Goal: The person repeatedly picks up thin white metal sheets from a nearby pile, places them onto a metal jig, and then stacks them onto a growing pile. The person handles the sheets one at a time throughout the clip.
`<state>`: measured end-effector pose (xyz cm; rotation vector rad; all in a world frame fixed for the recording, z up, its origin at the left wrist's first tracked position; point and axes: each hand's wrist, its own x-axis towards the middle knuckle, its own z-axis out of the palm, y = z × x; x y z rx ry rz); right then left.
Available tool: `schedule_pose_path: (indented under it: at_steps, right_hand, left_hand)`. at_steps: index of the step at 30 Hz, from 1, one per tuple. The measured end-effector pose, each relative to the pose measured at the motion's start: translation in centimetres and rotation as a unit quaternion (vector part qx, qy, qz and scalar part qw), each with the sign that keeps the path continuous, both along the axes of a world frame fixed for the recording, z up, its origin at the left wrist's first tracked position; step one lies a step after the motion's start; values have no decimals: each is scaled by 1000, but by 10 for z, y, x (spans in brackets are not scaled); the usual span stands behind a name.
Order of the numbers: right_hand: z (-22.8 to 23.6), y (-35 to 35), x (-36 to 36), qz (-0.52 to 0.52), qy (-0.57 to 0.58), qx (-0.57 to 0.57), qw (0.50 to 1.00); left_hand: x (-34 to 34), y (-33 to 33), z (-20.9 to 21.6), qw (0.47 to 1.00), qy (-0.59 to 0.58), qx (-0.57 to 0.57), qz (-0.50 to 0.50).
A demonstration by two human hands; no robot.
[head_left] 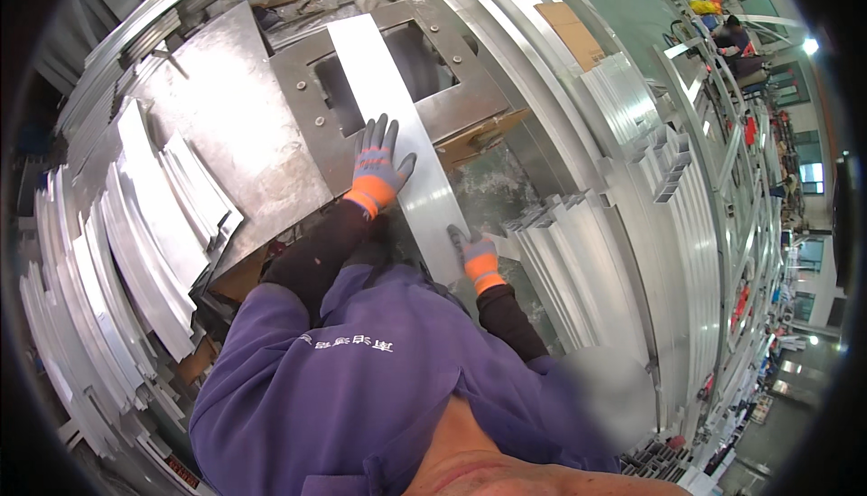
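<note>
A long, flat, bright aluminium profile (384, 80) lies slantwise from a steel frame plate (289, 67) with a rectangular opening back toward my body. My left hand (379, 169), in a grey and orange work glove, rests on the profile's left edge, fingers stretched out and thumb apart. Closer to me, my right hand (479, 257), gloved alike, grips the profile's right edge near its close end. The fingers under that edge are hidden.
Left of the frame plate is a shiny metal tabletop (226, 116). Stacked aluminium profiles (135, 216) stand at the left; more bundled profiles (587, 270) run along the right. A cardboard piece (569, 35) lies on long profiles. Another person (736, 44) is far off at the right.
</note>
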<state>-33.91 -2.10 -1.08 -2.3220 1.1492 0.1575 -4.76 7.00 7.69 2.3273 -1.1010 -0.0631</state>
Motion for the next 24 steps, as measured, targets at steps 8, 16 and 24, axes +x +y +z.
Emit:
schedule_pose_path:
  at_steps: [8, 16, 24]
  right_hand:
    - [-46, -22, 81, -19, -59, 1, 998]
    - [25, -68, 241, -1, 53, 102, 993]
    - [54, -81, 174, -90, -25, 179, 979]
  left_hand:
    - [122, -78, -30, 982, -128, 135, 12]
    - [245, -100, -44, 968, -144, 194, 63]
    - [169, -128, -41, 971, -134, 191, 46]
